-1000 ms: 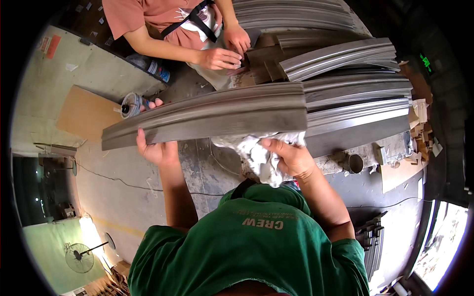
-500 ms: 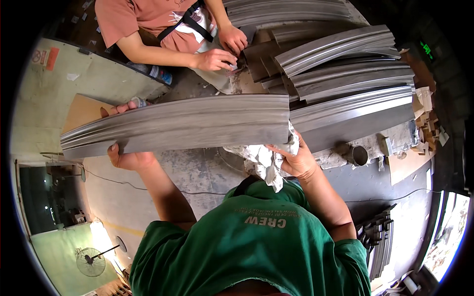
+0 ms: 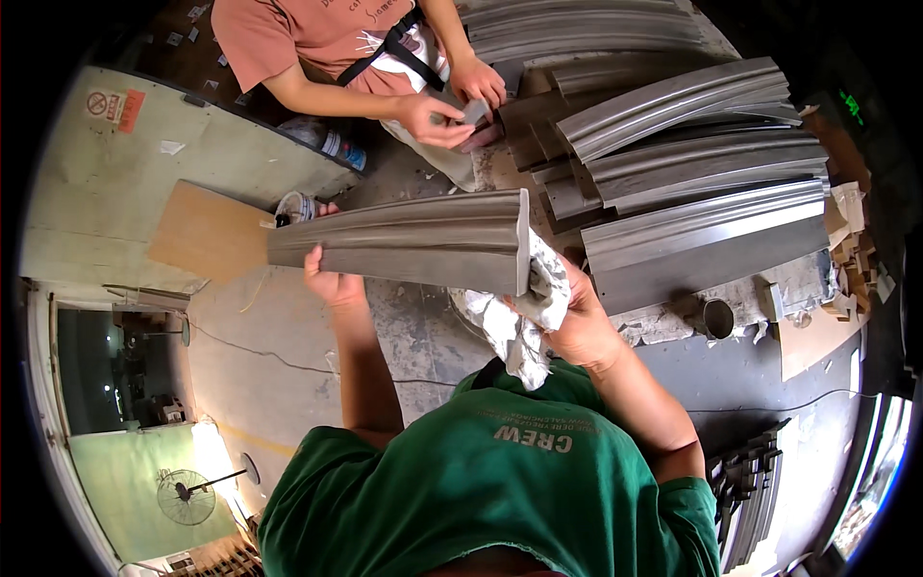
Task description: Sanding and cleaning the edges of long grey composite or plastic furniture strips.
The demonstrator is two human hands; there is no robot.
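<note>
A long grey metal moulding strip (image 3: 413, 240) with lengthwise ridges is held up in front of me, its right end face turned partly toward me. My left hand (image 3: 334, 281) grips it near the far-left end, thumb on the near edge and fingertips showing past the far edge. At the right end, my right hand (image 3: 580, 322) is closed around a crumpled white cloth (image 3: 538, 293) with dark smudges. The cloth presses against the strip's end, and part of it hangs below. Most of the right fingers are hidden behind the cloth.
More curved moulding strips (image 3: 711, 226) lie stacked on the bench at right. A metal cup (image 3: 713, 318) stands near its edge. Across from me a co-worker's hands (image 3: 447, 115) hold a small grey block. A brown board (image 3: 212, 231) is at left; a fan (image 3: 186, 496) stands lower left.
The strip has swung and tilted, so its left end sits farther right and its right end face shows. Both hands moved with it. The co-worker's hands have lifted a small grey block into view.
</note>
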